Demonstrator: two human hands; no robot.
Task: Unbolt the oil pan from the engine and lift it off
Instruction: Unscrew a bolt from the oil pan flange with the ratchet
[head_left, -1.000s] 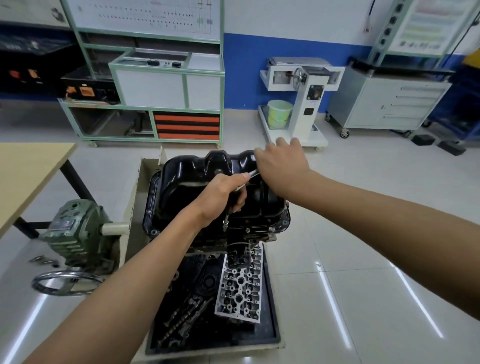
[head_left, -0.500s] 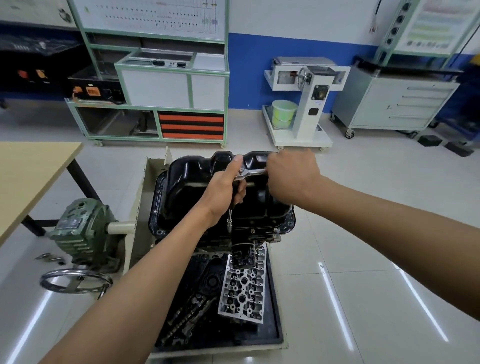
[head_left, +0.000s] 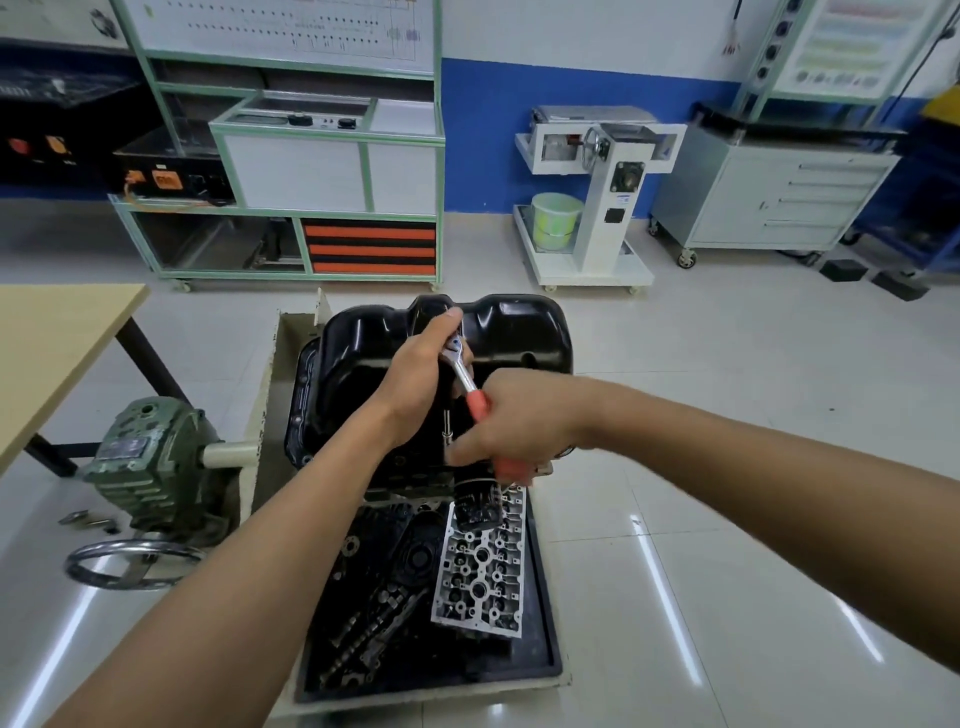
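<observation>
Pale wooden table: at 9 o'clock of the pan, well apart, playing no part in the work.
Green cast gearbox: at 8 o'clock of the pan, joined by a cream shaft to the stand plate; probably there to roll the engine over so that the sump faces up.
Chrome handwheel: at 6 o'clock of the gearbox, untouched.
Small loose metal pieces: on the floor at 8 o'clock of the gearbox; too small to name.
Glossy black pressed-steel oil pan: mid-scene, belly up, flange seated on the dark engine beneath; not yet lifted.
Left hand: fingers curled over the ratchet head, thumb pointing to 12 o'clock; judged to press the head down and keep the socket square on its bolt.
Chrome ratchet with red grip: slanted from 11 o'clock at the head to 5 o'clock at the grip.
Slim chrome extension bar: dropping from the head towards the near flange at 6 o'clock of the pan; likely fitted to clear the deep pan wall.
Right hand: fingers clamped round the red grip, blurred; placed far from the head for leverage.
Black ribbed oil filter: just below the right hand, at 6 o'clock.
Grey aluminium cylinder head: lying in the tray, at 6 o'clock of the filter.
Black drip tray: under the engine, holding removed parts.
Step in hand: loosening a near-flange bolt, by judgement; lifting to follow once all bolts are out.
</observation>
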